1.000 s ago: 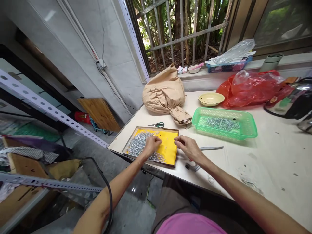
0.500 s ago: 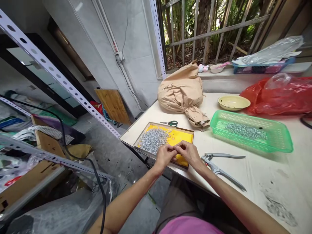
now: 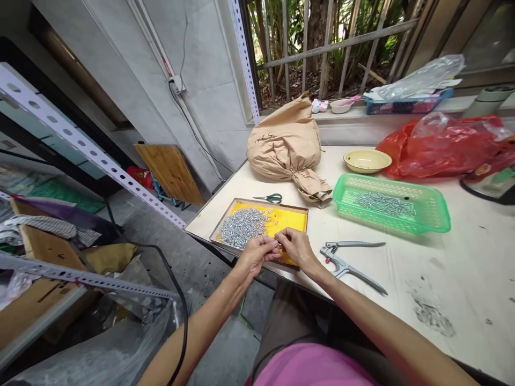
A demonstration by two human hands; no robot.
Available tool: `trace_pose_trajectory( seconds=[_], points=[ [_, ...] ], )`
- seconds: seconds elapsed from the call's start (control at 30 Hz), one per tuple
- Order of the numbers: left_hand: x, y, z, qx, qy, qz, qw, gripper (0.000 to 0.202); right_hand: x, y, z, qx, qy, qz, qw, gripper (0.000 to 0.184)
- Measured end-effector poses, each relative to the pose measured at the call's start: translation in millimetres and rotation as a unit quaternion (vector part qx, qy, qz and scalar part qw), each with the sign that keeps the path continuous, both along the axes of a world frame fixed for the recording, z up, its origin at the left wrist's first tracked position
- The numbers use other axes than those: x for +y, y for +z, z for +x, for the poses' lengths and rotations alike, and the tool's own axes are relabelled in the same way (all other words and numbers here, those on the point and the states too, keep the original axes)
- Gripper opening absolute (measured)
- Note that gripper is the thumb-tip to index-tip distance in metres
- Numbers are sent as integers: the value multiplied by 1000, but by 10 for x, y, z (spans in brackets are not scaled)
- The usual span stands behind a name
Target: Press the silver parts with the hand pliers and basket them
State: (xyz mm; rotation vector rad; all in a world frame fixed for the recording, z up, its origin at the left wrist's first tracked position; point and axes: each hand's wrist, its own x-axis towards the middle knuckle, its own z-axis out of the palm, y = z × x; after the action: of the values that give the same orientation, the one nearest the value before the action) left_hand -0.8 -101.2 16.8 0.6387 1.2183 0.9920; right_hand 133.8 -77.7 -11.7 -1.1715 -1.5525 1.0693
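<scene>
Left hand: the left hand (image 3: 257, 252) hangs over the near rim of the tray, fingers curled and tips drawn together against those of the other hand.
Right hand: the right hand (image 3: 296, 246) comes in from the right, thumb and fingers pinched, touching the left-hand fingertips.
Item pinched: too small to make out between the fingertips.
Tray: the shallow brown-rimmed tray with a yellow lining (image 3: 289, 220) sits at the near left corner of the pale bench (image 3: 402, 257), directly under both hands.
Contents: a heap of small silver screws (image 3: 243, 228) fills the tray's left half; the right half is mostly bare lining.
Edges: the tray's near rim lies just inside the bench's front edge, and its left end is close to the corner drop to the floor.
Open room: bare bench runs right and forward of the hands, broken only by grey metal hand pliers (image 3: 350, 262) just beside the right wrist.
Behind the tray: green-handled scissors (image 3: 269, 198) near the far rim; a tied brown paper sack (image 3: 287, 145) beyond.
Right of the tray: a green plastic mesh basket (image 3: 392, 203) holding more screws, well apart from the hands.
Surface: pale, scuffed, with dark smudges toward the near right.
Room: tiled wall, barred window, and perforated white steel shelving (image 3: 80, 145) to the left.
</scene>
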Motion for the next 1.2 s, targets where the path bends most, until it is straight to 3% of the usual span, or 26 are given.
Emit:
trace_pose_trajectory(
  seconds=[0.2,0.47,0.6,0.7,0.83,0.93,1.0,1.2],
  points=[
    [-26,61,44,31,-4,-6,999,19,-5,-8,23,-42,-9,64,997,24],
    [-56,26,154,186,-51,98,976,33,10,63,156,-1,22,41,999,14],
    [-51,14,139,159,-114,70,978,39,-17,38,176,-43,27,87,995,14],
    [-64,4,130,191,-102,78,973,34,-35,9,149,-74,19,100,992,16],
    [-82,3,144,389,-47,131,911,19,-39,3,113,-37,18,38,998,20],
    [-98,7,170,452,-45,169,875,18,-25,23,118,-33,19,20,999,24],
    [-105,3,196,434,-43,170,884,22,-14,35,123,-51,21,33,998,24],
    [-46,33,195,193,-44,50,979,25,-21,-3,94,-111,6,57,992,21]
  ],
)
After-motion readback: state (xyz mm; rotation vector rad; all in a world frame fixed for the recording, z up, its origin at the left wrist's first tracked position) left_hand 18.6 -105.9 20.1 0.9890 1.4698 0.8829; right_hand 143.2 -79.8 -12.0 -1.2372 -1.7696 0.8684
